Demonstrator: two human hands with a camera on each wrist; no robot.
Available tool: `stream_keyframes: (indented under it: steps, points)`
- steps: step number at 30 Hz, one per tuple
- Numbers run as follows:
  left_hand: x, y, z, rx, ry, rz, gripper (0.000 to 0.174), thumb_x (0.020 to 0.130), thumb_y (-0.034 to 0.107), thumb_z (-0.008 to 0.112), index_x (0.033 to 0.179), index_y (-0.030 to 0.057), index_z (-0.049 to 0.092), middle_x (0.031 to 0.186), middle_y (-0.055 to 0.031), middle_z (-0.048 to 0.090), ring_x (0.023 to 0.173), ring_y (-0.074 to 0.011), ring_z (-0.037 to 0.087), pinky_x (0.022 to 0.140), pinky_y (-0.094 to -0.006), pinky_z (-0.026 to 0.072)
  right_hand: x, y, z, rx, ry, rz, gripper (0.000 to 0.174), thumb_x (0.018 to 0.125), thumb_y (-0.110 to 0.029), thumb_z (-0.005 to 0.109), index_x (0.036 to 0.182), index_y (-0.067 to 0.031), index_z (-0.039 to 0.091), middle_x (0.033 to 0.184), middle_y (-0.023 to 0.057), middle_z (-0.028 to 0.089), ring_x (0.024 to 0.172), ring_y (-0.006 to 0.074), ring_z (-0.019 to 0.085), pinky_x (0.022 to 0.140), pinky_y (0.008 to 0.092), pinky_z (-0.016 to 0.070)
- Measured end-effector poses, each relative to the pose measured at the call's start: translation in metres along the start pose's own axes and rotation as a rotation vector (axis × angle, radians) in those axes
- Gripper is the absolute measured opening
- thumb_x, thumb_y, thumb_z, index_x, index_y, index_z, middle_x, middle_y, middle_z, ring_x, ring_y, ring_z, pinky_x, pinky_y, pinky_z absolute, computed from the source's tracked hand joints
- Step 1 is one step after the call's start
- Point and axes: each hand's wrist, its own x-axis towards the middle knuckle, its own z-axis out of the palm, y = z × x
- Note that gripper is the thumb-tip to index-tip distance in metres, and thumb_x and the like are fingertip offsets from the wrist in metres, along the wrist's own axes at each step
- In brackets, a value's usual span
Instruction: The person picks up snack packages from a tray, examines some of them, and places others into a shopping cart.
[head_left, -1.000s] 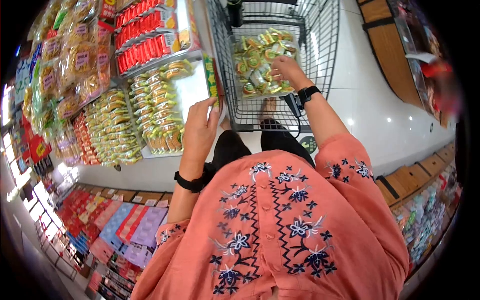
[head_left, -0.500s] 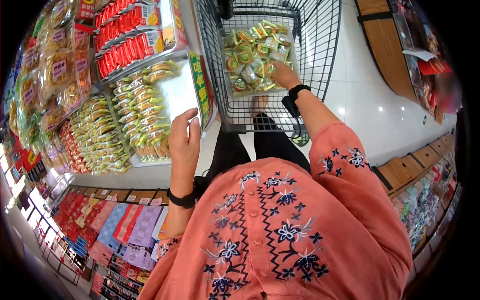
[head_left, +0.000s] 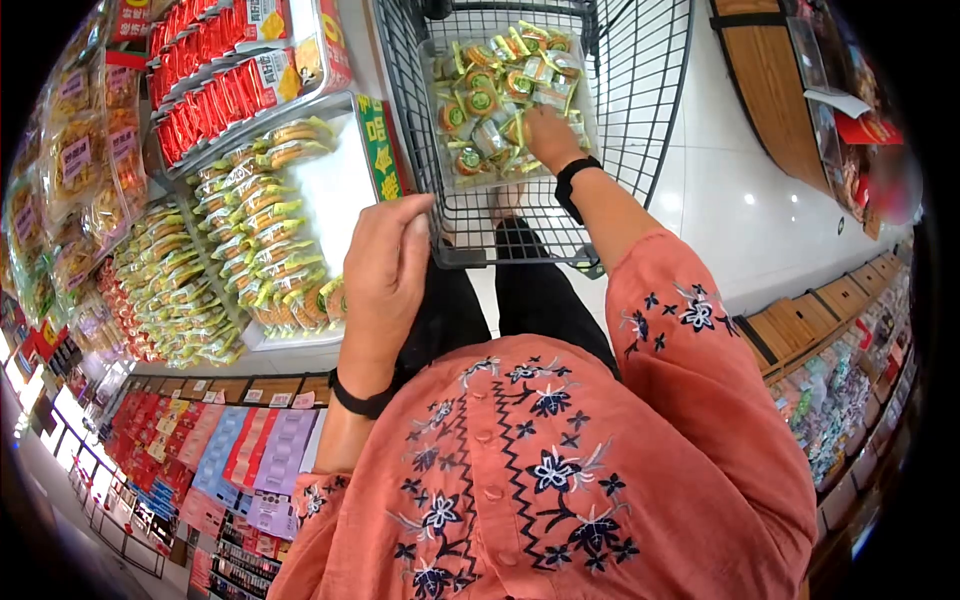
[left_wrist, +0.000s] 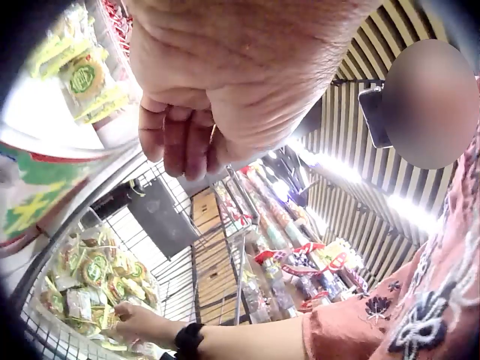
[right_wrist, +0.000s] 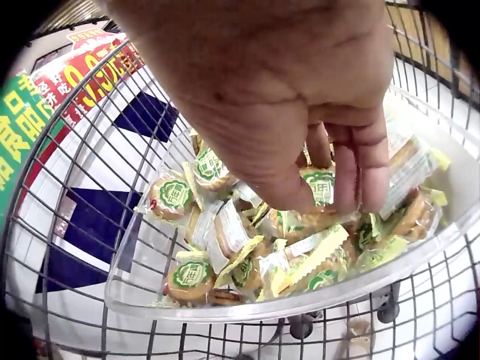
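Note:
A clear plastic tray (right_wrist: 127,281) in the shopping cart (head_left: 640,130) holds a heap of wrapped round biscuits (head_left: 480,100) with green labels. My right hand (head_left: 550,140) reaches into this heap. In the right wrist view its thumb and curved fingers straddle one wrapped biscuit (right_wrist: 321,186); I cannot tell whether they pinch it. My left hand (head_left: 385,250) is held over the gap between the display shelf and the cart, its fingers loosely bent and nothing in them. From the left wrist view, the left fingers (left_wrist: 176,142) appear above the cart's wire side.
On the left, a display bin (head_left: 340,190) holds rows of yellow-wrapped biscuits (head_left: 265,230), with red packets (head_left: 220,100) behind them. Hanging snack bags (head_left: 80,160) stand further left. A wooden-sided shelf (head_left: 775,100) rises to the right beyond the white floor (head_left: 720,200).
My right hand has lowered into the heap of biscuits. The left hand drew back from the bin, then came forward again toward the cart's rim. The bin has shifted left in the head view.

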Motion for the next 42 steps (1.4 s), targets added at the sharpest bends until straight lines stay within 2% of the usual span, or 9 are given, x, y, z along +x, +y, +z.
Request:
stream_keyframes:
  steps: [7, 10, 15, 18, 21, 24, 31, 35, 42]
  points:
    - [0.011, -0.009, 0.037, -0.054, -0.054, 0.167, 0.019, 0.088, -0.002, 0.064, 0.106, 0.0015, 0.066, 0.094, -0.0138, 0.065, 0.087, -0.0331, 0.061, 0.077, -0.0403, 0.0489, -0.008, -0.005, -0.007, -0.148, 0.019, -0.065, 0.024, 0.085, -0.003, 0.062, 0.108, -0.0083, 0.060, 0.114, 0.0190, 0.055, 0.093, 0.0418, 0.065, 0.076, 0.0506, 0.0548]
    - [0.009, -0.008, 0.040, -0.035, -0.091, 0.172, 0.019, 0.087, -0.002, 0.064, 0.106, 0.0015, 0.066, 0.093, -0.0142, 0.065, 0.086, -0.0340, 0.060, 0.077, -0.0413, 0.0485, -0.008, 0.004, -0.004, -0.254, 0.060, -0.154, 0.021, 0.089, -0.008, 0.061, 0.109, -0.0128, 0.064, 0.112, 0.0158, 0.054, 0.080, 0.0357, 0.069, 0.069, 0.0443, 0.0566]
    - [0.003, -0.009, 0.030, -0.011, -0.128, 0.111, 0.016, 0.094, 0.002, 0.061, 0.109, 0.0008, 0.066, 0.092, -0.0123, 0.064, 0.084, -0.0266, 0.063, 0.075, -0.0337, 0.0502, -0.015, 0.006, -0.018, -0.130, 0.036, -0.206, 0.030, 0.082, -0.019, 0.072, 0.108, -0.0100, 0.059, 0.094, 0.0121, 0.073, 0.092, 0.0310, 0.070, 0.074, 0.0459, 0.0539]
    - [0.003, -0.009, 0.024, -0.064, -0.089, 0.070, 0.016, 0.097, 0.004, 0.060, 0.111, 0.0009, 0.066, 0.092, -0.0112, 0.063, 0.081, -0.0220, 0.064, 0.074, -0.0311, 0.0509, -0.019, 0.007, -0.045, 0.220, 0.066, -0.128, 0.031, 0.083, -0.025, 0.075, 0.102, -0.0075, 0.058, 0.088, 0.0125, 0.070, 0.076, 0.0285, 0.071, 0.070, 0.0415, 0.0547]
    - [0.007, -0.007, 0.013, -0.174, -0.022, -0.024, 0.020, 0.100, 0.008, 0.057, 0.116, -0.0010, 0.064, 0.103, -0.0087, 0.067, 0.085, -0.0163, 0.065, 0.077, -0.0278, 0.0516, -0.039, -0.033, -0.113, 0.941, -0.212, 0.196, 0.030, 0.090, -0.030, 0.072, 0.100, -0.0059, 0.057, 0.083, 0.0066, 0.063, 0.071, 0.0174, 0.065, 0.065, 0.0310, 0.0536]
    - [0.017, 0.002, 0.004, -0.429, -0.018, -0.179, 0.028, 0.103, 0.015, 0.054, 0.124, -0.0021, 0.060, 0.111, -0.0108, 0.067, 0.090, -0.0161, 0.066, 0.079, -0.0269, 0.0517, -0.079, -0.076, -0.176, 1.196, -0.253, 0.098, 0.031, 0.094, -0.033, 0.070, 0.101, -0.0054, 0.058, 0.087, 0.0013, 0.058, 0.067, 0.0086, 0.060, 0.061, 0.0244, 0.0517]
    - [0.018, 0.015, -0.025, -0.899, -0.091, -0.378, 0.045, 0.104, 0.033, 0.054, 0.132, -0.0022, 0.055, 0.112, -0.0118, 0.067, 0.087, -0.0132, 0.065, 0.068, -0.0245, 0.0509, -0.136, -0.151, -0.217, 1.319, -0.278, -0.153, 0.038, 0.094, -0.033, 0.070, 0.115, -0.0024, 0.063, 0.092, 0.0028, 0.066, 0.062, 0.0097, 0.062, 0.059, 0.0230, 0.0494]
    - [0.014, 0.007, -0.039, -0.916, -0.099, -0.350, 0.044, 0.102, 0.033, 0.059, 0.131, 0.0002, 0.057, 0.097, -0.0025, 0.066, 0.078, -0.0094, 0.064, 0.063, -0.0232, 0.0479, -0.146, -0.179, -0.218, 1.243, -0.313, -0.231, 0.037, 0.095, -0.032, 0.069, 0.115, -0.0012, 0.063, 0.093, 0.0038, 0.068, 0.063, 0.0094, 0.063, 0.059, 0.0222, 0.0498]
    - [-0.002, -0.015, -0.059, -0.864, 0.000, -0.309, 0.038, 0.097, 0.032, 0.066, 0.120, 0.0029, 0.059, 0.101, -0.0016, 0.065, 0.087, -0.0091, 0.061, 0.069, -0.0232, 0.0472, -0.149, -0.217, -0.202, 1.272, -0.395, -0.272, 0.036, 0.098, -0.026, 0.065, 0.121, 0.0005, 0.056, 0.101, 0.0079, 0.067, 0.078, 0.0149, 0.070, 0.068, 0.0264, 0.0571]
